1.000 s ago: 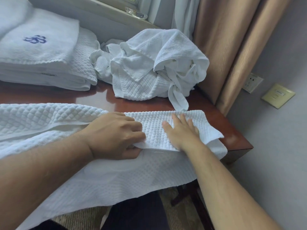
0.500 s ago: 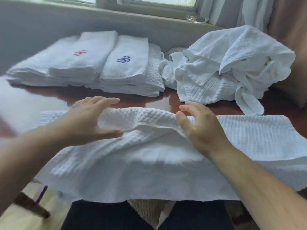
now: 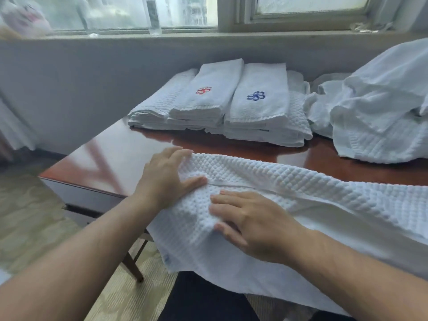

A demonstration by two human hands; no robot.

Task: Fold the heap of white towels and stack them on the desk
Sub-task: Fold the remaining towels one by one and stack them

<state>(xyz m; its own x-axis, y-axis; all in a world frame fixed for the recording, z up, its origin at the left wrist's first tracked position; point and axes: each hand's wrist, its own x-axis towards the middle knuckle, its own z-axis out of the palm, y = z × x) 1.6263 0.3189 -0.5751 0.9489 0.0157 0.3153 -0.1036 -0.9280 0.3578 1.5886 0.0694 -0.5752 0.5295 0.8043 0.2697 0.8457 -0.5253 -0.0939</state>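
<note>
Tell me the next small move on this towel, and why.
Probably slide the right hand rightward along the waffle towel to flatten the lengthwise fold, while the left hand pins the end. Both hands lie flat at its left end, and the folded-over edge runs unevenly to the right.

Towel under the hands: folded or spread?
Partly folded: towel has its far strip doubled over, left hand and right hand pressing it; rest hangs off the desk.

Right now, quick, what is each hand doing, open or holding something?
Left hand: open, fingers straight, resting on the left end of the waffle towel.
Right hand: open, pressing flat on the same towel.
</note>
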